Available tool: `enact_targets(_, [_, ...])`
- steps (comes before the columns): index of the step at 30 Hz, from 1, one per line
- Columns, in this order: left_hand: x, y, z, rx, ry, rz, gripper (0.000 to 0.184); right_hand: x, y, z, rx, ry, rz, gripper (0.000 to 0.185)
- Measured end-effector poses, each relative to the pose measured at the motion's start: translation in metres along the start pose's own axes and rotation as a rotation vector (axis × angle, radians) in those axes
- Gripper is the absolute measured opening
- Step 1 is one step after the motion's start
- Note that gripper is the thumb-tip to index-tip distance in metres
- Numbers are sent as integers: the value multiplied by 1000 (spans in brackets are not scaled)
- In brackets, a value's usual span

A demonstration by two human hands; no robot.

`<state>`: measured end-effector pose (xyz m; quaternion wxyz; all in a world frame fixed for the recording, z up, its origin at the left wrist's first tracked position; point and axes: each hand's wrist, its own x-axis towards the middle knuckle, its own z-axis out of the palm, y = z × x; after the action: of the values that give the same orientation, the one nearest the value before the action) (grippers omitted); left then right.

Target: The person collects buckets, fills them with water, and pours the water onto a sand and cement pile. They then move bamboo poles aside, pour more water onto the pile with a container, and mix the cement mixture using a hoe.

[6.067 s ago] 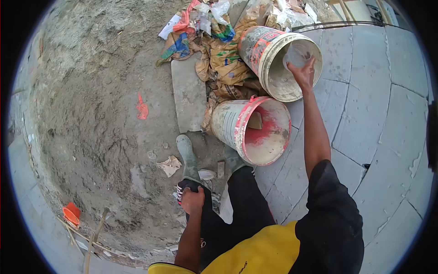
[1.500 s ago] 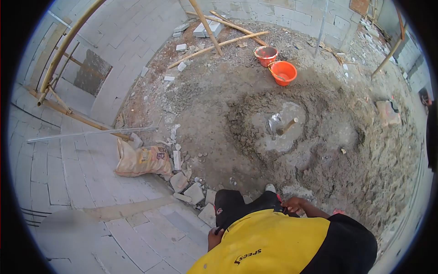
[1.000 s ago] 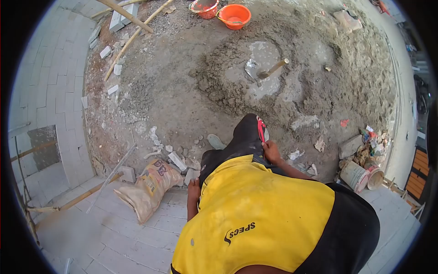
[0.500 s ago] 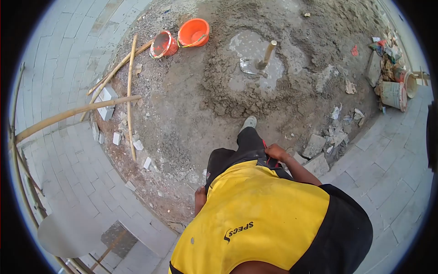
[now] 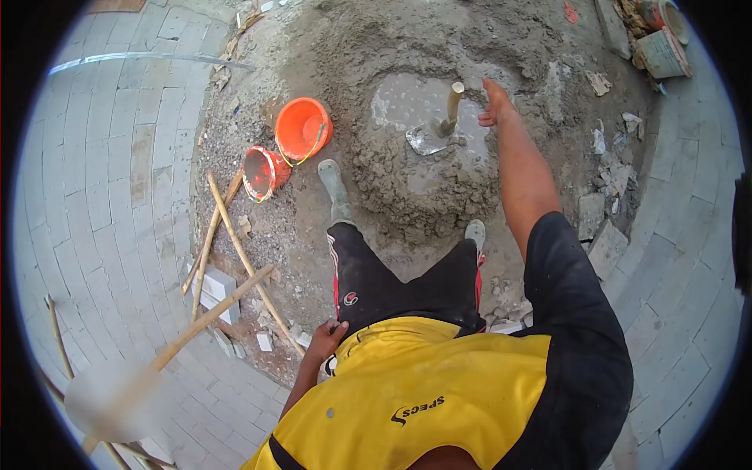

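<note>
My right hand (image 5: 495, 103) reaches forward with its fingers spread and holds nothing. Just left of it, a hoe (image 5: 452, 110) stands with its wooden handle upright, apart from the fingers. Its metal blade (image 5: 426, 141) lies in a grey pool of wet mortar (image 5: 399, 98), partly smeared over. By my left hip, my left hand (image 5: 327, 340) has its fingers closed on the black trousers (image 5: 384, 282). Rubber boots cover my feet; the left boot (image 5: 335, 192) stands beside the mortar heap (image 5: 384, 188).
Two orange buckets, one clean (image 5: 301, 129) and one mortar-stained (image 5: 265, 174), stand left of my left boot. Bamboo poles (image 5: 251, 258) cross at the lower left near white blocks (image 5: 215, 294). Rubble (image 5: 607, 247) and a dirty pail (image 5: 663, 55) line the right wall.
My right hand has left the trousers at my waist and stretched out toward the hoe handle, opening. My left hand stays at my hip. My legs now stand wider apart and the view has turned.
</note>
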<state>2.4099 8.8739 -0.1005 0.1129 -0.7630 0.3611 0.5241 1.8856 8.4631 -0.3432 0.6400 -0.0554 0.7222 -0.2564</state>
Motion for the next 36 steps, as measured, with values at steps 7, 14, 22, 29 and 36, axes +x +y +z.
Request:
enact_targets(7, [286,149,-171,991,-62,283,50,75,12,96,-153,131,49,70])
enact_targets(14, [577,279,9,523,-262,329,99,-79,237,188,383,-121,167,69])
enact_targets(22, [543,272,235,102,-287,92,55,-69,457,285,95,123,-30,80])
enact_targets(29, [470,296,158,-351,-196,326,24,-41,491,267,150,116,-167,54])
enact_targets(36, [603,248,217,83,19,179,21,-28,482,288,139,129,82,33])
